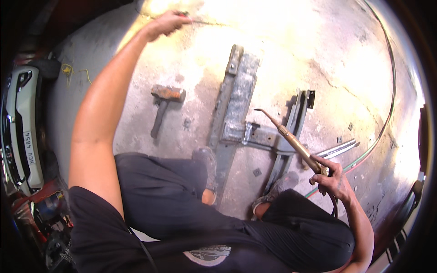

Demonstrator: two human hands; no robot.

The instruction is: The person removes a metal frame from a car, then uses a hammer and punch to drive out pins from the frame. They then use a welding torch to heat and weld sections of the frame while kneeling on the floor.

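The dark-trousered knees (182,200) are seen closest. Left of the steel frame (236,104), a hammer (165,102) is laid; beyond it, the left hand (165,22) is closed around a thin rod (200,21). Right of the frame, a brass torch (291,139) is gripped by the right hand (330,179).

- Upper body: dark short-sleeved fabric shirt (91,227); sleeve ends at the upper arm, forearms bare
- Shirt front: rounded grey printed emblem (208,255) near the lower edge of the view
- Legs: dark, finely ribbed fabric trousers (168,195) covering both thighs and knees
- Feet: worn grey shoes, left shoe (207,159) and right shoe (280,184), with bare ankles visible above them
- Left hand (166,22) and right hand (332,179): bare, without gloves
- Thin dark cord (143,250) running across the shirt
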